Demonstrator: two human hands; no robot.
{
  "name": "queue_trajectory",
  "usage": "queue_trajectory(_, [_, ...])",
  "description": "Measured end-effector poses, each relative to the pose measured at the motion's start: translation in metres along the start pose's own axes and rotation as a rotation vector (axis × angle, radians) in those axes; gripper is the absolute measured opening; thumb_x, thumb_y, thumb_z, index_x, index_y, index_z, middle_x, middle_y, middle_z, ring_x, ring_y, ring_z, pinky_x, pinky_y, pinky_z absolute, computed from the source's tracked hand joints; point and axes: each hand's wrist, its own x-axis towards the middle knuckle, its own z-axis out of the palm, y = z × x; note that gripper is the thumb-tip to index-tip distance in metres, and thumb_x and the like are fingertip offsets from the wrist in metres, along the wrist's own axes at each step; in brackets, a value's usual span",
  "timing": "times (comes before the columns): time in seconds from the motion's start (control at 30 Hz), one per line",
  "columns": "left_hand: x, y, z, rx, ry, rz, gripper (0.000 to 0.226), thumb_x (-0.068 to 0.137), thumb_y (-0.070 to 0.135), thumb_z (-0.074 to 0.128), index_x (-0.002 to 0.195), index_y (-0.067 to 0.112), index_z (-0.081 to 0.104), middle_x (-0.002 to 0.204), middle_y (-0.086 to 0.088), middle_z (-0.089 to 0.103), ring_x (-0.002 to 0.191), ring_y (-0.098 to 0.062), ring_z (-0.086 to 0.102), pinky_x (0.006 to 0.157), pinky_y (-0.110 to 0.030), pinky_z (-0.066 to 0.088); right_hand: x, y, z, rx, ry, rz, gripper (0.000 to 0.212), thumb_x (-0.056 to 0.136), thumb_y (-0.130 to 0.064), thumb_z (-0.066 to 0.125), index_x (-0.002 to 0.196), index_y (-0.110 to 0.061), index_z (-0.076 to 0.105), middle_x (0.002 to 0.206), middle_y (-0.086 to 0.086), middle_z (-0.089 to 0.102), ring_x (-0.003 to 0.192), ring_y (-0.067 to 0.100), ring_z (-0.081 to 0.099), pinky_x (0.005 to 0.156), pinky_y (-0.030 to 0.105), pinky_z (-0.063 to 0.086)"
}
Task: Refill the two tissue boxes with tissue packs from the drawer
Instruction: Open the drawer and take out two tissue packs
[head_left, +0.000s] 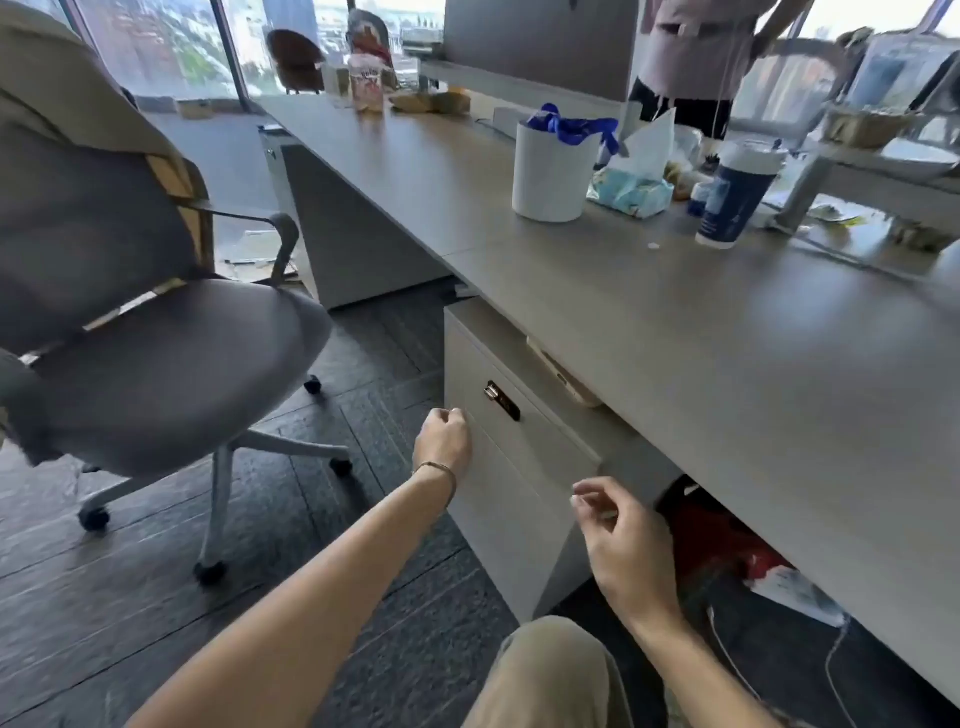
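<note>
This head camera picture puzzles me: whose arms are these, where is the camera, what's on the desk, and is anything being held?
There is no machine here. A person wears one wide camera on the head, looking forward and down, so the bare arms you see are their own.

The left hand is curled at the front edge of a pale drawer cabinet under the desk, as if about to pull it; whether it has a grip yet is unclear. The drawers look closed. The right hand hangs loosely in front of the cabinet, holding nothing.

On the desk stand a white round tub with blue ribbon, a soft tissue pack with one tissue sticking up, and a dark blue cup. A grey office chair stands to the left, and another person stands beyond the desk.
</note>
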Motion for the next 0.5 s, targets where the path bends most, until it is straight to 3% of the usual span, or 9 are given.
queue_trajectory(0.07, [0.016, -0.003, 0.014, -0.032, -0.006, -0.029, 0.038, 0.078, 0.051, 0.038, 0.087, 0.02, 0.057, 0.094, -0.011, 0.07, 0.09, -0.036, 0.07, 0.086, -0.046, 0.056, 0.007, 0.013, -0.001, -0.024, 0.067, 0.049, 0.003, 0.091, -0.031, 0.07, 0.093, -0.031, 0.069, 0.085, -0.018, 0.071, 0.082, 0.001, 0.068, 0.072, 0.033, 0.059])
queue_trajectory(0.13, [0.009, 0.012, 0.023, -0.031, -0.048, -0.061, 0.038, 0.087, 0.05, 0.037, 0.089, 0.017, 0.055, 0.087, -0.012, 0.069, 0.073, -0.031, 0.067, 0.071, -0.034, 0.05, 0.011, 0.025, -0.003, -0.053, 0.103, 0.093, 0.012, 0.088, -0.034, 0.073, 0.097, -0.027, 0.07, 0.089, -0.016, 0.072, 0.085, 0.003, 0.069, 0.075, 0.03, 0.058])
queue_trajectory(0.27, [0.012, 0.03, 0.039, -0.08, -0.089, -0.02, 0.032, 0.103, 0.041, 0.036, 0.093, 0.015, 0.052, 0.076, -0.009, 0.062, 0.057, -0.024, 0.056, 0.051, -0.027, 0.039, 0.026, 0.034, -0.001, -0.103, 0.123, 0.079, 0.02, 0.085, -0.04, 0.075, 0.097, -0.026, 0.069, 0.092, -0.015, 0.073, 0.088, 0.008, 0.068, 0.081, 0.036, 0.056])
queue_trajectory(0.33, [0.022, 0.03, 0.048, -0.074, -0.058, 0.013, 0.03, 0.102, 0.038, 0.037, 0.086, 0.015, 0.049, 0.073, -0.009, 0.061, 0.056, -0.025, 0.056, 0.052, -0.03, 0.044, 0.032, 0.037, 0.0, -0.104, 0.132, 0.062, 0.022, 0.084, -0.041, 0.074, 0.096, -0.024, 0.071, 0.091, -0.014, 0.073, 0.086, 0.008, 0.068, 0.08, 0.033, 0.055])
queue_trajectory(0.4, [0.028, 0.026, 0.055, -0.056, -0.005, 0.043, 0.029, 0.095, 0.04, 0.037, 0.08, 0.016, 0.047, 0.073, -0.01, 0.061, 0.063, -0.03, 0.06, 0.065, -0.046, 0.057, 0.036, 0.035, 0.0, -0.089, 0.135, 0.051, 0.021, 0.083, -0.04, 0.075, 0.094, -0.022, 0.072, 0.088, -0.013, 0.073, 0.084, 0.007, 0.068, 0.079, 0.029, 0.054])
queue_trajectory(0.5, [0.03, 0.017, 0.062, -0.012, 0.046, 0.086, 0.03, 0.092, 0.043, 0.036, 0.079, 0.017, 0.045, 0.077, -0.012, 0.063, 0.077, -0.039, 0.066, 0.077, -0.056, 0.056, 0.038, 0.034, -0.001, -0.107, 0.144, 0.01, 0.017, 0.083, -0.035, 0.077, 0.091, -0.021, 0.074, 0.084, -0.013, 0.073, 0.078, 0.007, 0.067, 0.075, 0.027, 0.052])
